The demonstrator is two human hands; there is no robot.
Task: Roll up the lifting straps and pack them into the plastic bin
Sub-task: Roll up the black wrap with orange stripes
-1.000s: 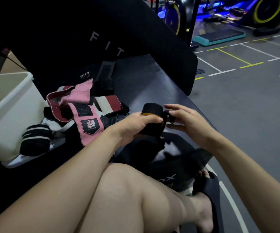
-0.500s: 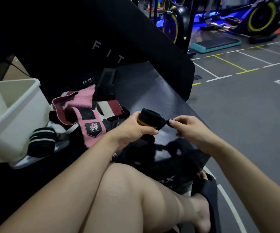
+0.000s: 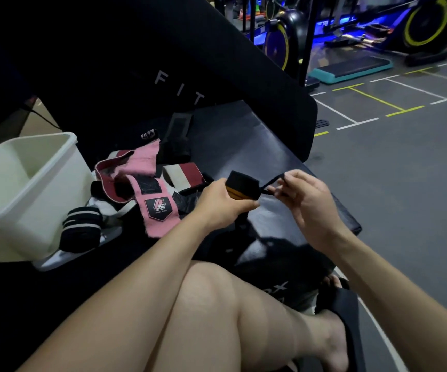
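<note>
My left hand (image 3: 221, 204) grips a rolled black strap with an orange stripe (image 3: 244, 186) above the black bench. My right hand (image 3: 307, 200) pinches the thin black loop (image 3: 273, 183) that sticks out of the roll's right side. A pile of unrolled straps lies to the left: a pink strap with a logo patch (image 3: 152, 202) on top, a red-and-white strap (image 3: 183, 173) behind it. A rolled black-and-white strap (image 3: 81, 228) rests beside the white plastic bin (image 3: 26, 205), which stands at the far left with its inside hidden from view.
The black padded bench (image 3: 244, 140) has an upright backrest (image 3: 163, 63) behind the pile. My bare leg (image 3: 230, 318) and sandalled foot cross the foreground. Grey gym floor with painted lines lies to the right, exercise bikes (image 3: 281, 41) and a step platform (image 3: 351, 67) beyond.
The right hand has drawn the thin loop out from the roll and lifted it slightly. The left hand has kept hold of the roll.
</note>
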